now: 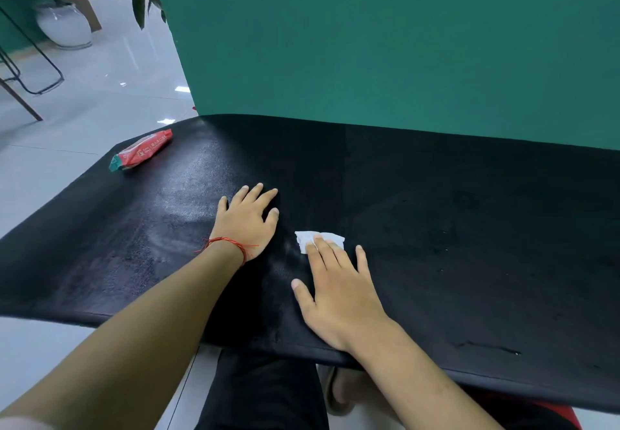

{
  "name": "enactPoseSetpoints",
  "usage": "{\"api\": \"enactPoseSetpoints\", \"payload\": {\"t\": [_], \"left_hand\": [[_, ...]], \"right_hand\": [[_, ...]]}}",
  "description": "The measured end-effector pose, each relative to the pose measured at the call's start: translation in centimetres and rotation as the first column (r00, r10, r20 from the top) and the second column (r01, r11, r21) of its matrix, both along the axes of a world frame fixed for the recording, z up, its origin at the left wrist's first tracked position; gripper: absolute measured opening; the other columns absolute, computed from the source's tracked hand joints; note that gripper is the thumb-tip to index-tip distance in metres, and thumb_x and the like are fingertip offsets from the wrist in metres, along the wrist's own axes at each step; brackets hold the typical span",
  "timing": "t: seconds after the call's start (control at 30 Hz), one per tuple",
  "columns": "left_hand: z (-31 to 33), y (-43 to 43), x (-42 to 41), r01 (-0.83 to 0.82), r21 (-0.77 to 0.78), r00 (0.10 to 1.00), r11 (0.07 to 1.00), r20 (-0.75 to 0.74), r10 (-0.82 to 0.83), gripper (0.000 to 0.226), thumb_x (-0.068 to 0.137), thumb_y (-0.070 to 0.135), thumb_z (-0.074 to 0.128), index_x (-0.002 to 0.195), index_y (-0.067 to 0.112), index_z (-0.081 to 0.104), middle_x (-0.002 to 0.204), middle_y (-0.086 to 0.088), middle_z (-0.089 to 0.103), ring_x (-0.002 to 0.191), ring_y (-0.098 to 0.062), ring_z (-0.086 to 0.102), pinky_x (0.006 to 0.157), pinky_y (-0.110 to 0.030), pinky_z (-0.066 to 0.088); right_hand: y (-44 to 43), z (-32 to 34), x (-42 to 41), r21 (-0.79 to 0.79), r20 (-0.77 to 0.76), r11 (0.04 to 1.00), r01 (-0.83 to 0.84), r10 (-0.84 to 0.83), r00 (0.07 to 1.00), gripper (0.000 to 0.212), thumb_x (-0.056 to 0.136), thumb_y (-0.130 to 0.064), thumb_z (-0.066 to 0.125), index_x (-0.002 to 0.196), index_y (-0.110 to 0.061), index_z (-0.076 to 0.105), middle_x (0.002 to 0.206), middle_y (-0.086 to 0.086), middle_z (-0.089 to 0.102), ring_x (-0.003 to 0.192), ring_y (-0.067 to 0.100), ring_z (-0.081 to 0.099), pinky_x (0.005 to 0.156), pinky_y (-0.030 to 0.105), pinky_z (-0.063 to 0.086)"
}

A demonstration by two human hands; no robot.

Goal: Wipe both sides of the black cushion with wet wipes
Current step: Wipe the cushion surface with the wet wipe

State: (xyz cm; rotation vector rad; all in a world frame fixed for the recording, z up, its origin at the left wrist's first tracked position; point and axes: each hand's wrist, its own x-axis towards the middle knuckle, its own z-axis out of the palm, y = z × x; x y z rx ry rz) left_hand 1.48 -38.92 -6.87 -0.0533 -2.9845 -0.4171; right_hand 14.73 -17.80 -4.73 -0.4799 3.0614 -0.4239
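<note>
A long black cushion [436, 228] lies flat across the view in front of a green wall. My left hand [246, 221], with a red string at the wrist, rests flat on the cushion with its fingers spread. To its right, my right hand [339, 292] presses a small white wet wipe [307, 240] onto the cushion with straight fingers; the fingertips cover part of the wipe. The cushion's surface to the left of my hands shines with a damp sheen.
A red and green pack of wet wipes [141, 151] lies on the cushion's far left corner. The green wall [402, 43] stands right behind the cushion. Beyond the left end are a tiled floor [100, 94], a white vase [63, 26] and chair legs.
</note>
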Motion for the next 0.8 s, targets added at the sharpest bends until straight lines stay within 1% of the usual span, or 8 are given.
{"api": "enactPoseSetpoints", "payload": {"t": [0.17,0.23,0.3,0.53,0.67,0.8], "left_hand": [[-0.1,0.0,0.0,0.0,-0.001,1.0,1.0,-0.006,0.0,0.054,0.105,0.052,0.033,0.158,0.044,0.035,0.17,0.012,0.027,0.159,-0.017,0.015,0.128,-0.057,0.01],[-0.1,-0.1,0.0,0.001,-0.004,1.0,1.0,-0.004,-0.001,0.054,0.105,0.052,0.033,0.158,0.044,0.035,0.17,0.011,0.027,0.159,-0.017,0.016,0.128,-0.057,0.011],[-0.1,0.0,-0.1,0.003,-0.002,1.0,1.0,-0.004,-0.003,0.054,0.105,0.052,0.032,0.158,0.044,0.035,0.17,0.011,0.027,0.159,-0.017,0.016,0.128,-0.057,0.011],[0.0,0.1,0.0,0.002,0.01,1.0,1.0,-0.001,-0.002,0.053,0.105,0.051,0.034,0.158,0.044,0.036,0.17,0.011,0.028,0.159,-0.017,0.016,0.128,-0.057,0.01],[0.1,0.1,0.1,0.003,0.011,1.0,1.0,0.004,-0.003,0.053,0.105,0.051,0.033,0.158,0.043,0.036,0.17,0.01,0.028,0.159,-0.018,0.016,0.128,-0.057,0.009],[0.0,0.0,-0.1,0.003,0.01,1.0,1.0,0.004,-0.003,0.053,0.105,0.052,0.033,0.158,0.044,0.036,0.17,0.01,0.028,0.159,-0.018,0.017,0.128,-0.057,0.01]], "right_hand": [[0.0,-0.1,1.8,0.01,-0.028,1.0,-0.011,0.012,1.0,0.077,0.102,-0.061,0.023,0.166,-0.018,0.027,0.175,-0.002,0.02,0.161,0.015,0.013,0.131,0.057,0.002],[-0.2,-0.1,2.4,0.019,-0.026,1.0,-0.019,0.019,0.999,0.079,0.102,-0.062,0.023,0.166,-0.017,0.025,0.175,-0.001,0.019,0.161,0.016,0.012,0.131,0.056,0.003],[-0.3,-0.1,2.9,0.028,-0.031,0.999,-0.025,0.026,0.999,0.079,0.102,-0.063,0.024,0.166,-0.017,0.024,0.175,0.0,0.019,0.161,0.017,0.011,0.131,0.055,0.004],[-0.8,0.0,5.3,0.061,-0.04,0.997,-0.042,0.044,0.998,0.081,0.101,-0.063,0.028,0.164,-0.013,0.031,0.173,0.005,0.026,0.16,0.023,0.018,0.13,0.057,0.01],[-1.0,0.0,7.0,0.067,-0.033,0.995,-0.076,0.078,0.996,0.08,0.102,-0.063,0.031,0.165,-0.014,0.029,0.173,0.005,0.024,0.16,0.024,0.016,0.13,0.057,0.01],[-1.2,-0.2,8.6,0.108,-0.017,0.988,-0.109,0.112,0.994,0.083,0.103,-0.063,0.032,0.166,-0.009,0.028,0.174,0.01,0.022,0.161,0.029,0.017,0.129,0.06,0.012]]}}
